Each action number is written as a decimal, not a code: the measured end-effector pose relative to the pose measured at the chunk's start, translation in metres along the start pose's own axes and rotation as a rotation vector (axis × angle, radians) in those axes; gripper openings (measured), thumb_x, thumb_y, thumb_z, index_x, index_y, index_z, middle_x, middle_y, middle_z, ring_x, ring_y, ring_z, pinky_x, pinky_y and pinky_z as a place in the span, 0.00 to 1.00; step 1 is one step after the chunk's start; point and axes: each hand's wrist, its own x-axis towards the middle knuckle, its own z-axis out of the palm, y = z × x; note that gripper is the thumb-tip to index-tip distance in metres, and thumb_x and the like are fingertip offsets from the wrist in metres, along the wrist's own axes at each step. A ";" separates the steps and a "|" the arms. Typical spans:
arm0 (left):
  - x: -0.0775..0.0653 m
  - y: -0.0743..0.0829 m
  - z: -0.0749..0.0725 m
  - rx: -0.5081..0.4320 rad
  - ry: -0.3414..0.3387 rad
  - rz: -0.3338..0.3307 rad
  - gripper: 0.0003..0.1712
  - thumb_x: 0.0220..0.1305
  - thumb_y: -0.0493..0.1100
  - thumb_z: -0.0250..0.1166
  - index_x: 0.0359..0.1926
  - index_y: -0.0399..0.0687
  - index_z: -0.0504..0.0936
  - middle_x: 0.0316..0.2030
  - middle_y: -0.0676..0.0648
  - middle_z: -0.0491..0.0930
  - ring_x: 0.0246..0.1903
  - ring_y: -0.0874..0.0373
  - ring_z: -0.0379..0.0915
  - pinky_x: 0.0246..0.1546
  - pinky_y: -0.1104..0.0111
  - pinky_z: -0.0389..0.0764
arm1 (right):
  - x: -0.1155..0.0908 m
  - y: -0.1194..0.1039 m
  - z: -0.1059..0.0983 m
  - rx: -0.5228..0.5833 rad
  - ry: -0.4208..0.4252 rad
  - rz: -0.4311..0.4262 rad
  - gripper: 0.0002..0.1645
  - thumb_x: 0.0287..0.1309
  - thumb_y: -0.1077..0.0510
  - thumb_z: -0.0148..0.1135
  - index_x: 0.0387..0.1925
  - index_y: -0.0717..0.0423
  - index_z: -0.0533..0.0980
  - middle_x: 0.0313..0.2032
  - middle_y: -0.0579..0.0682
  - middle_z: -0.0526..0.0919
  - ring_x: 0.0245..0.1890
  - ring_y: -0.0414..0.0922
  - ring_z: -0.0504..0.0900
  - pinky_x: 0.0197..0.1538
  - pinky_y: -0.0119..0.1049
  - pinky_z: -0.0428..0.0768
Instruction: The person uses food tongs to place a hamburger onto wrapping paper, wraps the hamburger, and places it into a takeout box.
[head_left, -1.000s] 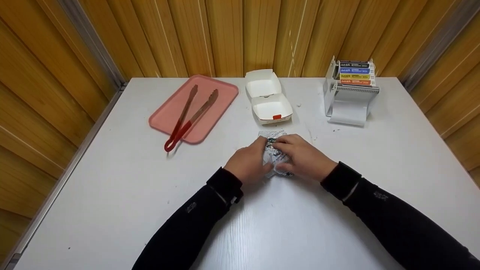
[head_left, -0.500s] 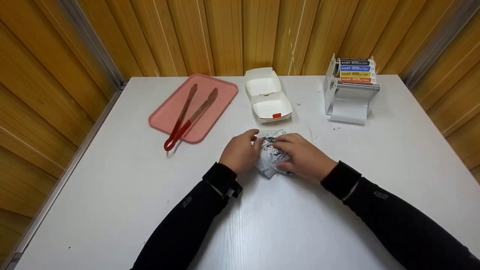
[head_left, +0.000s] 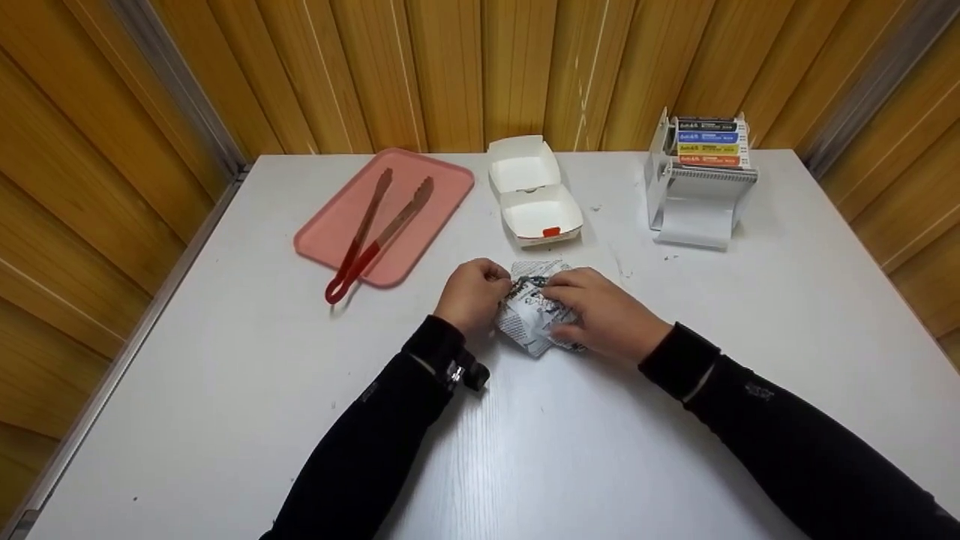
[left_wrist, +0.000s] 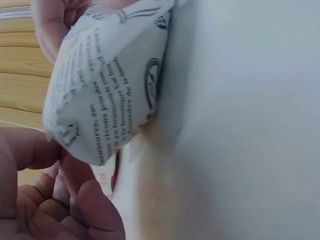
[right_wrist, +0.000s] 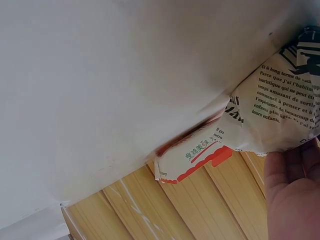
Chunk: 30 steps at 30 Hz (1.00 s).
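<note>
A packet wrapped in white printed paper [head_left: 527,319] lies on the white table between both hands. Thumb and fingertips of my left hand [head_left: 469,296] pinch the paper's left edge; the left wrist view shows a folded corner of the wrapper [left_wrist: 100,90] at those fingers. My right hand [head_left: 609,311] holds the packet from its right side, fingers curled over the top and thumb nearer the front. In the right wrist view, lines of print show on the wrapper [right_wrist: 280,97] above the fingers. What is inside the paper is hidden.
Just behind the packet stands an opened white burger box [head_left: 536,210] with a red tab. At the back left, red-handled tongs [head_left: 364,259] lie across a pink tray [head_left: 322,238]. A label dispenser [head_left: 701,199] with coloured rolls stands at the back right.
My left hand has drawn back to the left from the packet's top, and its fingers now pinch the paper's left edge. The right hand has stayed nearly still on the packet.
</note>
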 end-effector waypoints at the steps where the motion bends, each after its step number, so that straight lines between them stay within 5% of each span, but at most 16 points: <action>1: 0.001 0.001 -0.001 -0.005 0.005 0.000 0.06 0.70 0.41 0.65 0.42 0.45 0.87 0.39 0.49 0.85 0.39 0.56 0.78 0.46 0.66 0.79 | 0.000 0.000 0.000 -0.001 -0.001 -0.001 0.36 0.58 0.52 0.79 0.65 0.60 0.79 0.62 0.57 0.80 0.68 0.56 0.74 0.74 0.52 0.72; 8: 0.007 0.003 -0.010 0.000 0.023 0.024 0.10 0.68 0.37 0.59 0.45 0.41 0.85 0.36 0.50 0.81 0.42 0.54 0.77 0.52 0.61 0.79 | 0.001 -0.002 0.000 -0.009 -0.009 -0.012 0.35 0.58 0.52 0.78 0.64 0.60 0.80 0.61 0.56 0.81 0.67 0.55 0.74 0.73 0.52 0.73; 14: 0.011 -0.009 -0.010 0.082 -0.032 0.010 0.09 0.74 0.38 0.59 0.48 0.40 0.83 0.43 0.45 0.83 0.47 0.51 0.77 0.57 0.60 0.79 | 0.001 -0.002 0.001 0.013 0.019 -0.006 0.28 0.67 0.48 0.71 0.62 0.59 0.81 0.62 0.57 0.80 0.67 0.55 0.75 0.73 0.52 0.73; 20: 0.013 -0.012 -0.004 0.169 -0.065 0.022 0.05 0.72 0.40 0.64 0.41 0.43 0.82 0.35 0.49 0.79 0.41 0.53 0.76 0.48 0.64 0.77 | 0.003 -0.001 0.000 0.057 0.030 0.032 0.27 0.64 0.46 0.73 0.57 0.58 0.81 0.69 0.59 0.77 0.70 0.57 0.73 0.75 0.54 0.69; 23: 0.011 -0.010 -0.001 0.234 -0.040 0.029 0.07 0.71 0.43 0.67 0.40 0.45 0.81 0.35 0.49 0.81 0.40 0.53 0.77 0.47 0.63 0.78 | 0.006 0.000 0.000 0.060 0.029 0.024 0.29 0.61 0.46 0.75 0.56 0.58 0.80 0.63 0.57 0.80 0.67 0.56 0.74 0.74 0.53 0.69; 27: 0.003 -0.001 -0.002 0.305 0.034 0.045 0.11 0.73 0.46 0.66 0.48 0.44 0.82 0.43 0.46 0.86 0.46 0.51 0.82 0.53 0.59 0.81 | 0.008 0.001 0.000 0.062 0.032 0.042 0.33 0.58 0.45 0.78 0.58 0.57 0.78 0.59 0.54 0.82 0.66 0.55 0.73 0.74 0.53 0.67; 30: -0.006 0.008 -0.001 0.283 0.013 0.077 0.19 0.78 0.48 0.60 0.62 0.43 0.80 0.53 0.43 0.87 0.55 0.49 0.83 0.61 0.56 0.80 | 0.009 0.000 0.000 0.081 0.020 0.073 0.36 0.56 0.46 0.79 0.62 0.57 0.76 0.62 0.55 0.79 0.69 0.55 0.71 0.75 0.54 0.66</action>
